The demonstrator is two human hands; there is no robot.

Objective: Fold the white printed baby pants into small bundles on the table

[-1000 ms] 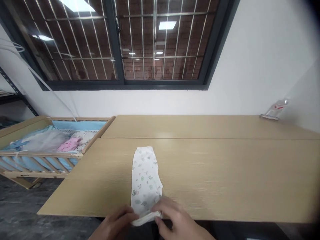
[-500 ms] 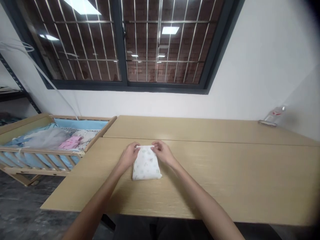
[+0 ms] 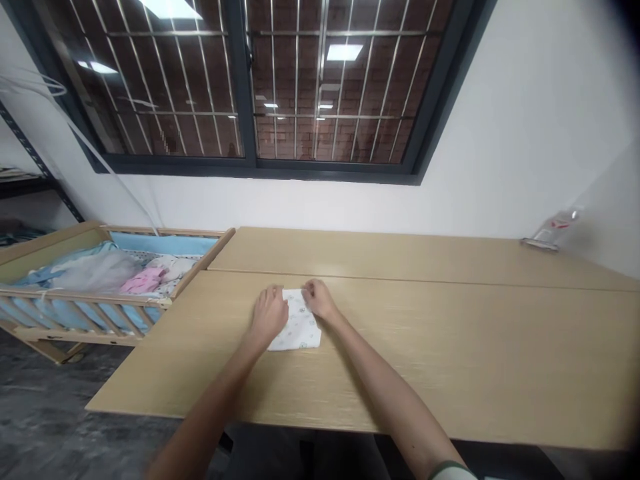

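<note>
A white folded cloth (image 3: 302,331) with a small scattered print lies flat on the pale wooden table (image 3: 430,360). My left hand (image 3: 271,311) covers its left side, back of the hand up, with the fingers bent over the upper left corner; their tips are partly hidden. At the upper right corner, my right hand (image 3: 319,299) pinches the cloth's edge between thumb and fingers.
On the left, a wooden crib (image 3: 165,301) with blue lining stands against the table and holds a pink cloth (image 3: 144,281) and other fabrics. A clear plastic package (image 3: 550,229) lies at the back right. Behind the table is a barred window (image 3: 330,100).
My left hand has turned and slid right over the cloth, hiding more of its left side. The right hand stays at the upper right corner. The view has shifted slightly.
</note>
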